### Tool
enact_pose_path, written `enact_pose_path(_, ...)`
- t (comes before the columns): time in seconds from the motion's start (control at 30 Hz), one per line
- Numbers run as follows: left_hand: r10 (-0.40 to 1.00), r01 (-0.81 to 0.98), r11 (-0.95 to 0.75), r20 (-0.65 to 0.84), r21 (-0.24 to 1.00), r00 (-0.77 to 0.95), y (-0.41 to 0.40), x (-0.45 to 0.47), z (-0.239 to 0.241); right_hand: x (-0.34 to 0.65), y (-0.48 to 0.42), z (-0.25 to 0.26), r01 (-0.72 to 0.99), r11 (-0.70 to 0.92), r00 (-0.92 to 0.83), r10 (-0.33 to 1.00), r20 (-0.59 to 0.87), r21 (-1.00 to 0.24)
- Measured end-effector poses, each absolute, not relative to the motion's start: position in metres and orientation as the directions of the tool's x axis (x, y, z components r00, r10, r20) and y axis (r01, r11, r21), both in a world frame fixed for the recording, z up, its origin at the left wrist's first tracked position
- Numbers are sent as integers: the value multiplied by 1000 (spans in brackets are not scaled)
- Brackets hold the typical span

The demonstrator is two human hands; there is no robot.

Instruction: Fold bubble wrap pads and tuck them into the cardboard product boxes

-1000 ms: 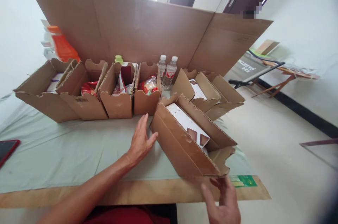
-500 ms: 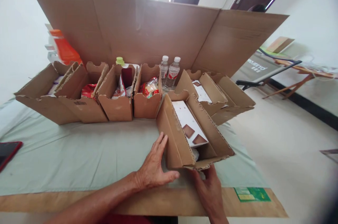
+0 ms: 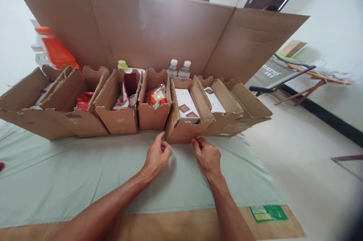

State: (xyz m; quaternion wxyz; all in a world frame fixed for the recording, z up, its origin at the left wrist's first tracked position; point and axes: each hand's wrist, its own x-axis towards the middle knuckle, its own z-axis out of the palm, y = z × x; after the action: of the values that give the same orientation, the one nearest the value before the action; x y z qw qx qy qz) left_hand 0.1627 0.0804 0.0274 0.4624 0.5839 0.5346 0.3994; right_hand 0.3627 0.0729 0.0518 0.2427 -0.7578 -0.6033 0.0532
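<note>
A cardboard bin [image 3: 181,133] holding a white carton with brown squares [image 3: 185,106] stands in the row, between the bin of snack packets and another bin with a similar carton. My left hand [image 3: 157,156] is by its front left corner, fingers loosely bent and index finger and thumb apart, with nothing between them. Close against the lower right of its front is my right hand [image 3: 208,156], fingers curled in and holding nothing I can see. Whether either hand touches the bin is hard to tell.
More cardboard bins [image 3: 116,122] stand to the left, with packets inside. Behind the row are two clear bottles [image 3: 184,70], an orange bottle [image 3: 58,50] and a tall cardboard panel [image 3: 159,29]. A green cloth [image 3: 113,180] covers the table; a green packet [image 3: 269,213] lies at the front edge.
The carton bin has moved away from me, back into line with the other bins. Both hands have gone forward with it, and their fingers are more curled than before.
</note>
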Motion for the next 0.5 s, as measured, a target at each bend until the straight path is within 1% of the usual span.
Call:
enact_pose_path(0.17, 993, 120, -26, 11, 992, 119, 97, 192, 24, 358, 90, 46, 872, -123, 250, 944, 216, -474)
enact_pose_path(0.3, 986, 61, -4, -6, 998, 165, 105, 199, 22, 359, 75, 54, 851, -36, 199, 946, 258, -525)
enact_pose_path(0.37, 982, 55, 19, -29, 998, 184, 97, 193, 20, 354, 67, 71, 841, 42, 159, 933, 322, -539)
enact_pose_path(0.4, 979, 60, 30, -41, 998, 197, 89, 188, 18, 347, 65, 83, 843, 113, 121, 913, 390, -526)
enact_pose_path(0.43, 976, 69, 35, -49, 997, 214, 79, 181, 17, 339, 65, 96, 851, 203, 64, 876, 479, -485)
enact_pose_path(0.47, 971, 83, 33, -52, 996, 234, 67, 174, 15, 327, 67, 110, 861, 302, -13, 818, 575, -409)
enact_pose_path(0.5, 964, 100, 23, -48, 995, 260, 55, 166, 13, 314, 73, 123, 869, 387, -102, 749, 655, -308)
